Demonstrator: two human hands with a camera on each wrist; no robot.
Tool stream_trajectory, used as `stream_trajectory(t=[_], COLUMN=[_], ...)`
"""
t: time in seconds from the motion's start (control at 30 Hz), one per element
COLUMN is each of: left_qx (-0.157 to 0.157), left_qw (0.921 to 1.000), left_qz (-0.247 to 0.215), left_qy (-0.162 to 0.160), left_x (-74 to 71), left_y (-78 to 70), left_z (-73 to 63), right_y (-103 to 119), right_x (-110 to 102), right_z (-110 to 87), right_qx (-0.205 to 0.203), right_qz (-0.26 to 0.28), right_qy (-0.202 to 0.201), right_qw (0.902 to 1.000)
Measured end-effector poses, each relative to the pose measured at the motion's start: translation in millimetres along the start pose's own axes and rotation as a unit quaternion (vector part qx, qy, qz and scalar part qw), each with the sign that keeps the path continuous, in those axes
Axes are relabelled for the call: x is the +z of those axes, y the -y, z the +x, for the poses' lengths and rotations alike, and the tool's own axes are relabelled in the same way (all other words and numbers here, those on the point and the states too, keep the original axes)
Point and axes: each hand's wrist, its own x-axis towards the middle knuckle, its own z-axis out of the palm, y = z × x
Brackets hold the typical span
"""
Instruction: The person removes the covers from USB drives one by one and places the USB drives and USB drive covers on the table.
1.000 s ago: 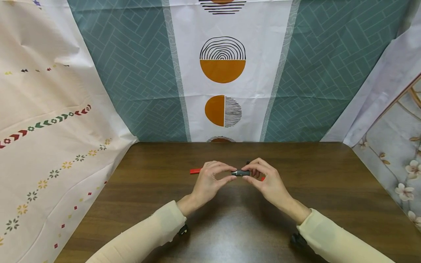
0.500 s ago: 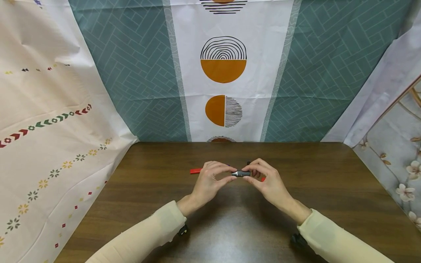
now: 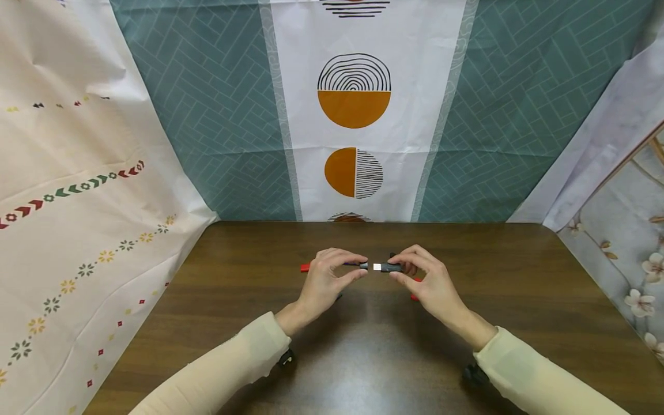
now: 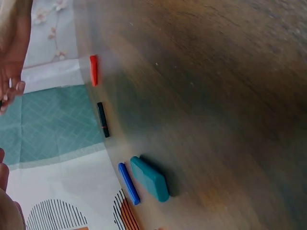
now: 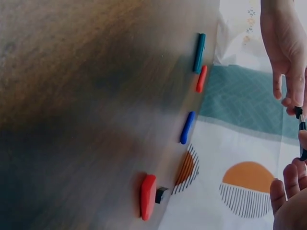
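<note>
"USB stick (image 3: 386, 267), I think, going by its pale metal end (image 3: 377, 267). Where is it?"

"Pinched between thumb and fingers of the right grip (image 3: 427, 279), metal end pointing at the left grip (image 3: 327, 279). That left grip is clamped on a small dark cap (image 3: 364, 266). The two pieces are just apart and roughly in line. I say cap, but it is so tiny in the head view that it could be some other short sleeve."

"How will it handle?"

"Light and stiff, I'd judge, with a smooth shell that could slide in dry fingers. Take it by the dark body, well back from the metal end, which I'd expect to suffer most from a sideways bend. The cap gives little to pinch, so hold it by its sides."

"Anything in the way?"

"Nothing between the grips. Lower down, on the table (image 3: 363, 357), a red block (image 5: 148, 196) lies under the right grip and a black rod (image 4: 103, 120) beyond its fingers. A blue rod (image 4: 129, 184) lies behind the left grip, a red rod (image 5: 201, 79) out to its left, and a teal block (image 4: 149, 178) below it. They'd only obstruct hands working low."
</note>
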Motion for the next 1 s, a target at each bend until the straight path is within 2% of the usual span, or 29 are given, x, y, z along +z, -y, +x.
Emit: stream_trajectory(t=[0.4,0.7,1.0], left_qx=[-0.006,-0.029,-0.051], left_qw=[1.0000,0.9996,0.9987], left_qz=[0.005,0.005,0.008], left_qy=[0.004,0.002,-0.006], left_x=[3.1,5.2,1.3], left_y=[-2.4,2.7,7.5], left_z=[1.5,6.4,8.6], right_y=[-1.5,-1.2,-11.0], right_x=[0.4,-1.8,0.4], right_z=[2.6,7.0,13.1], right_qx=[0.002,0.019,0.036], right_qz=[-0.018,-0.025,-0.018], right_qy=[-0.012,-0.014,-0.016], right_qw=[0.9998,0.9994,0.9991])
